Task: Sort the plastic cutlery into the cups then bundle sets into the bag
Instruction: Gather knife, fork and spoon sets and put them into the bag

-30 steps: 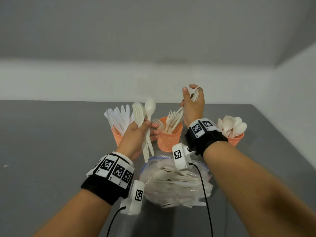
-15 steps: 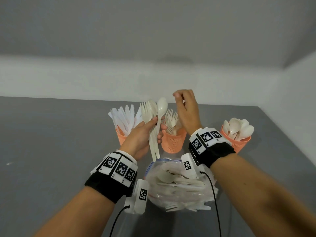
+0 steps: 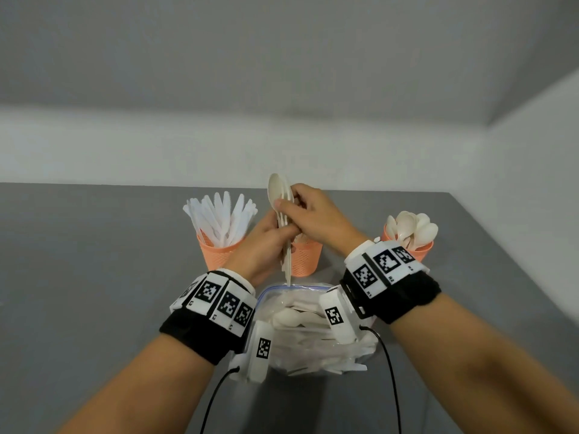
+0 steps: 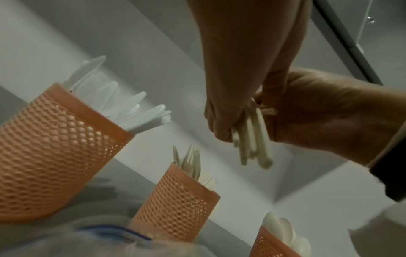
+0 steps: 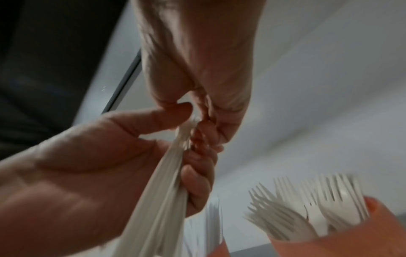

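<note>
Now your right hand has joined your left hand on the bundle.
Both sets of fingers pinch the white plastic cutlery set over the clear zip bag; bagging seems next.

We saw a grey table running back to a pale wall. Three orange mesh cups stood on it in a row at the far side. The left cup held white knives, the middle cup held forks, and the right cup held spoons, set well apart from the middle one. Near us, just in front of the middle cup, a clear zip bag lay on the table with white cutlery inside.
</note>
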